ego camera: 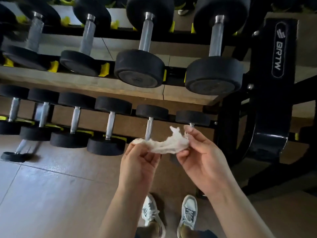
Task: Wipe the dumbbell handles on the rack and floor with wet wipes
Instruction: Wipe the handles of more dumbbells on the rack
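Observation:
A crumpled white wet wipe [164, 145] is stretched between both hands in front of the rack's lower tier. My left hand [139, 166] pinches its left end and my right hand [203, 157] pinches its right end. Just behind the wipe stands a small dumbbell with a steel handle [148, 128]; another small dumbbell [192, 117] is partly hidden by my right fingers. Several black dumbbells with steel handles fill the lower tier [109, 125] and the upper tier [145, 36]. One thin dumbbell [18, 152] leans on the floor at the left.
The black rack frame [277, 48] with a white logo rises at the right, and its curved foot [267, 145] reaches the floor. Yellow cradles [104, 69] hold the dumbbell heads. My two white sneakers [169, 213] stand on the wood-look floor [51, 194] below my hands.

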A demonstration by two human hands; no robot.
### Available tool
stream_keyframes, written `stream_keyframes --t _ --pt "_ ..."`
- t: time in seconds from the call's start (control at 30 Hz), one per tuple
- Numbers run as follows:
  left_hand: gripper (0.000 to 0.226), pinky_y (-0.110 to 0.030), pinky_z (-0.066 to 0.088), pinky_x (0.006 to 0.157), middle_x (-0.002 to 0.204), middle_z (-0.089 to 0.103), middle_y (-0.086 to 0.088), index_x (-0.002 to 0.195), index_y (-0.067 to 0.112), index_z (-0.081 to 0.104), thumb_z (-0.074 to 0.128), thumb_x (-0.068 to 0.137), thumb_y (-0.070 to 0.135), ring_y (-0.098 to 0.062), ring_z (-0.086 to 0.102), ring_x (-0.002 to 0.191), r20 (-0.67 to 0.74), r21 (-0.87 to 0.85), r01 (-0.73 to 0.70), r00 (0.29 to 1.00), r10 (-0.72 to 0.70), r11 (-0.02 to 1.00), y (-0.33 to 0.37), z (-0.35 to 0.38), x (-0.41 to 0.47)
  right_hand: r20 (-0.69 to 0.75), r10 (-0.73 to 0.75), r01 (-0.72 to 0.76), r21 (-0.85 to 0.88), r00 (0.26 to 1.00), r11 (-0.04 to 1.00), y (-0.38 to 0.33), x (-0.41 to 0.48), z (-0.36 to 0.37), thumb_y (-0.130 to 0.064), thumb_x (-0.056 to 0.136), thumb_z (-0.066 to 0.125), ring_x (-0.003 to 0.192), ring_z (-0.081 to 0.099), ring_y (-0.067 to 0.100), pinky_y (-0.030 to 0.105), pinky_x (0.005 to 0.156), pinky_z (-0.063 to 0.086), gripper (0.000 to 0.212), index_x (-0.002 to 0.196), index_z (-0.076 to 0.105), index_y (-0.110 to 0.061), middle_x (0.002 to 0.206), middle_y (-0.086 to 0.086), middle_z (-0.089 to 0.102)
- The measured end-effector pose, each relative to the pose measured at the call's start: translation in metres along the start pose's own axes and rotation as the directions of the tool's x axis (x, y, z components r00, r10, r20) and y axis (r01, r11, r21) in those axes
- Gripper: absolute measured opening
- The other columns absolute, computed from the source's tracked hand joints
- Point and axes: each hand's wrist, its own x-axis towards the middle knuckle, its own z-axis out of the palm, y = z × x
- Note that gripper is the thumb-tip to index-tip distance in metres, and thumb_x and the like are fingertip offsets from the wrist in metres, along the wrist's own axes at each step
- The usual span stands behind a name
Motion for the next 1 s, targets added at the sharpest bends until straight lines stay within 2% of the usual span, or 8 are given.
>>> stream_keyframes --t 0.13,0.3,0.43,0.57,0.67,0.77,0.9,1.0 --pt "0.026 -0.027 0.04 0.066 0.065 0.049 -0.002 0.076 0.015 0.05 0.034 0.081 -0.004 -0.013 0.046 0.058 0.112 0.003 0.056 0.992 -0.056 0.998 -0.011 -0.018 0.05 -0.118 -0.063 0.047 -0.139 0.991 0.989 0.014 0.051 -0.04 0.0 0.092 0.049 0.055 0.05 0.013 0.019 0.04 0.037 0.018 0.094 0.065 -0.008 0.078 0.01 0.06" --pt "0.007 -0.039 0.046 0.07 0.078 0.055 -0.009 0.092 0.015 0.06 0.064 0.086 0.016 -0.024 0.053 0.072 0.296 0.596 -0.155 0.955 -0.036 0.788 -0.035 -0.058 0.133 -0.171 -0.284 0.138 -0.576 0.944 0.806 0.05 0.127 -0.099 -0.008 0.091 0.061 0.054 0.05 0.009 0.018 0.042 0.036 0.009 0.099 0.06 -0.011 0.076 0.005 0.06" --pt "0.023 -0.031 0.042 0.047 0.065 0.057 -0.009 0.101 0.012 0.046 0.064 0.088 0.015 -0.025 0.051 0.053 0.489 0.669 -0.426 0.87 0.071 0.609 -0.068 -0.081 0.19 -0.079 -0.447 0.246 -0.744 0.891 0.622 0.071 0.181 -0.145 -0.022 0.083 0.071 0.057 0.058 0.013 0.024 0.049 0.044 0.016 0.088 0.058 -0.015 0.068 0.003 0.064" --pt "0.017 -0.023 0.043 0.041 0.062 0.06 -0.002 0.085 0.011 0.045 0.061 0.091 0.011 -0.013 0.054 0.048 0.644 0.572 -0.6 0.751 0.146 0.56 -0.114 -0.082 0.234 0.194 -0.323 0.366 -0.666 0.926 0.649 0.063 0.211 -0.182 -0.034 0.079 0.067 0.092 0.07 0.019 0.031 0.078 0.055 0.029 0.097 0.073 -0.012 0.095 0.005 0.074" --pt "0.014 -0.028 0.054 0.05 0.069 0.067 -0.007 0.08 0.01 0.053 0.064 0.088 0.007 -0.017 0.065 0.057 0.711 0.529 -0.637 0.694 0.118 0.56 -0.136 -0.081 0.253 0.369 -0.306 0.457 -0.836 0.878 0.304 0.06 0.221 -0.204 -0.026 0.073 0.078 0.105 0.066 0.008 0.034 0.094 0.051 0.047 0.118 0.065 -0.027 0.109 -0.007 0.072" --pt "0.009 -0.019 0.05 0.053 0.075 0.071 0.001 0.084 0.02 0.063 0.068 0.086 0.013 -0.009 0.067 0.062 0.799 0.494 -0.778 0.582 0.152 0.389 -0.146 -0.087 0.267 0.422 -0.472 0.53 -0.839 0.774 0.12 0.062 0.238 -0.215 -0.012 0.071 0.081 0.09 0.069 0.004 0.024 0.08 0.055 0.056 0.12 0.059 -0.029 0.101 -0.007 0.073" --pt "0.036 -0.009 0.047 0.058 0.088 0.07 0.017 0.105 0.043 0.061 0.073 0.083 0.017 0.006 0.064 0.077 0.868 0.421 -0.902 0.431 0.248 0.093 -0.147 -0.089 0.278 0.458 -0.61 0.688 -0.695 0.647 0.207 0.062 0.249 -0.224 0.006 0.074 0.074 0.079 0.069 0.018 0.028 0.072 0.057 0.041 0.107 0.06 -0.015 0.086 0.004 0.071" --pt "0.032 -0.014 0.051 0.056 0.085 0.069 0.012 0.102 0.047 0.054 0.073 0.079 0.034 0.001 0.064 0.075 0.843 0.468 -0.882 0.463 0.274 0.05 -0.152 -0.086 0.28 0.44 -0.57 0.707 -0.57 0.694 0.42 0.055 0.244 -0.227 0.008 0.07 0.066 0.081 0.07 0.02 0.032 0.075 0.057 0.039 0.106 0.06 -0.008 0.083 0.007 0.071"
